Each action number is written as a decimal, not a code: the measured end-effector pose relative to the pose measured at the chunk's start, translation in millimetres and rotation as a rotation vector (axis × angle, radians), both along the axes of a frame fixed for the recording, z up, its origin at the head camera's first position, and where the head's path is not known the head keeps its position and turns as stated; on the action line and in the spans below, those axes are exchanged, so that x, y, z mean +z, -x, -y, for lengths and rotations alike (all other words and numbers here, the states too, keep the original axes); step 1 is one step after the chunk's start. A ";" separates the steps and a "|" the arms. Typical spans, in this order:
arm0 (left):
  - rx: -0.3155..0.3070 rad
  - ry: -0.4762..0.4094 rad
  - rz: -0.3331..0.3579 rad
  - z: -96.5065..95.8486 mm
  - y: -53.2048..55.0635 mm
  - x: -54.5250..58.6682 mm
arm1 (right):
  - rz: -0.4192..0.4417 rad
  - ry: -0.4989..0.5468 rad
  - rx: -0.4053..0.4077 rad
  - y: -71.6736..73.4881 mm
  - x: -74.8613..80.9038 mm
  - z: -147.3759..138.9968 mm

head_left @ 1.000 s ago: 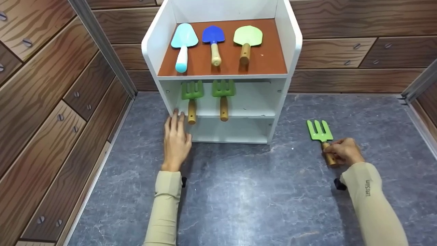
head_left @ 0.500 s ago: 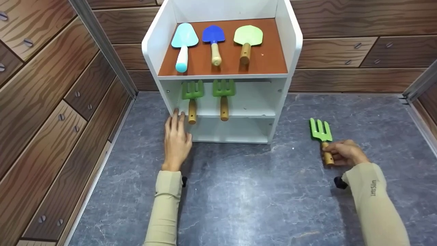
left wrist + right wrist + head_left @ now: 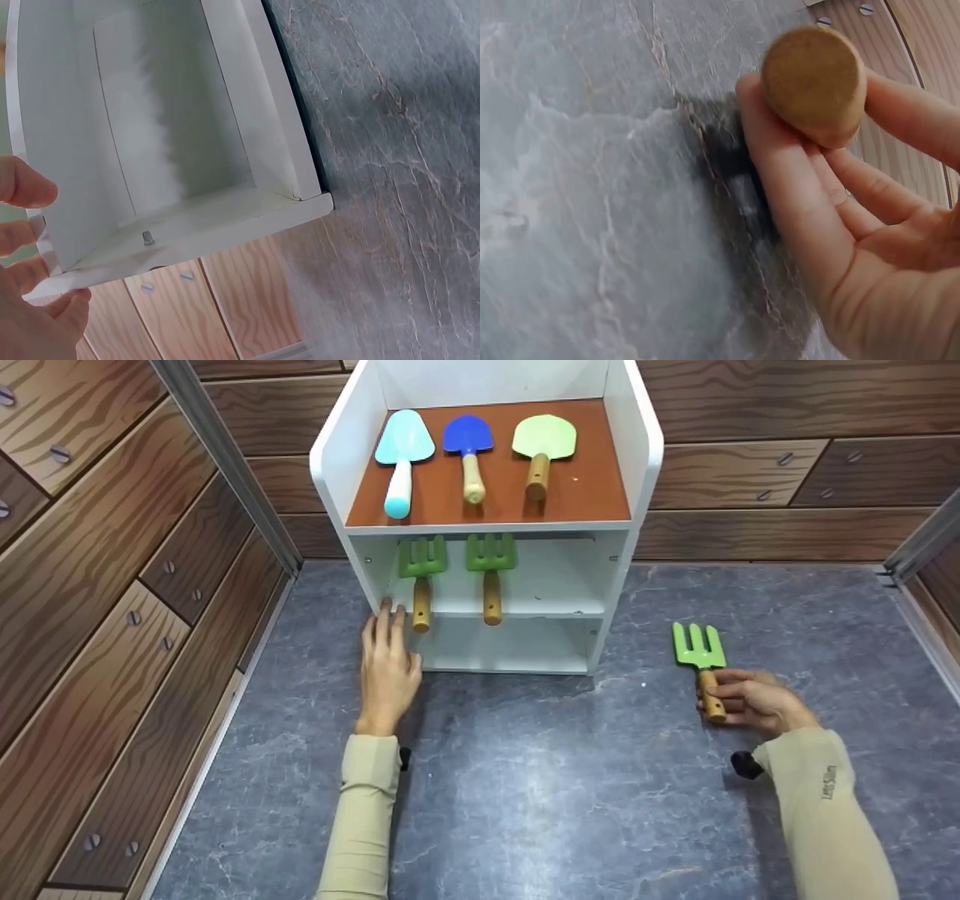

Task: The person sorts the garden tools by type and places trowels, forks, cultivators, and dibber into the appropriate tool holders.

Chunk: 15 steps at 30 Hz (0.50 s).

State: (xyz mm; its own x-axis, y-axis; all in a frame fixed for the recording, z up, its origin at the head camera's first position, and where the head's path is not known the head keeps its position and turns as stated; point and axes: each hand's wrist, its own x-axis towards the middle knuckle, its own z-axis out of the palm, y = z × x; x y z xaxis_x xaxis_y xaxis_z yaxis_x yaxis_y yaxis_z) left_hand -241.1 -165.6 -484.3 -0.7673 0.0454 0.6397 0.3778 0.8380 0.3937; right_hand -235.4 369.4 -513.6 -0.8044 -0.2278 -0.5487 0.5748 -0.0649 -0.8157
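In the head view my right hand (image 3: pixel 761 701) pinches the wooden handle of a green three-pronged hand fork (image 3: pixel 699 646), its prongs pointing away over the grey floor. The right wrist view shows the round end of that handle (image 3: pixel 814 79) between thumb and fingers. My left hand (image 3: pixel 388 671) rests with extended fingers on the front left edge of a white shelf unit (image 3: pixel 616 600). Close by, two more green forks, a left one (image 3: pixel 422 559) and a right one (image 3: pixel 491 555), lie on the middle shelf, handles jutting out. In the left wrist view, fingers (image 3: pixel 26 184) touch the side panel.
On the brown top shelf (image 3: pixel 592 502) lie a light blue trowel (image 3: pixel 405 439), a dark blue trowel (image 3: pixel 469 435) and a pale green trowel (image 3: pixel 545 437). Wood-patterned walls (image 3: pixel 750 405) enclose the grey marbled floor (image 3: pixel 525 795).
My right hand has turned and shifted slightly, swinging the fork more upright and then a little to the left. The left hand and the shelf unit stay where they were.
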 end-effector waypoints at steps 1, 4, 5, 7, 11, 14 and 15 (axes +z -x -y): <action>0.000 -0.001 0.002 0.1 0.0 0.0 | -0.008 0.018 -0.003 -0.3 -0.6 0.5; -0.002 0.003 0.002 0.1 0.5 -0.4 | -0.013 0.070 -0.011 -1.7 -2.0 1.4; -0.003 0.005 0.001 0.2 0.5 -0.5 | -0.014 0.086 -0.015 -2.1 -2.1 1.6; -0.001 0.009 -0.003 0.1 0.6 -0.9 | -0.018 0.118 -0.024 -2.8 -2.2 2.1; 0.005 0.011 -0.008 0.5 0.3 -1.2 | -0.040 0.141 -0.050 -3.5 -1.2 4.7; 0.006 0.008 -0.005 1.0 0.2 -0.9 | -0.072 0.137 -0.072 -3.8 -0.1 7.5; 0.006 0.008 -0.002 1.1 0.2 -0.7 | -0.084 0.133 -0.078 -4.1 0.5 8.5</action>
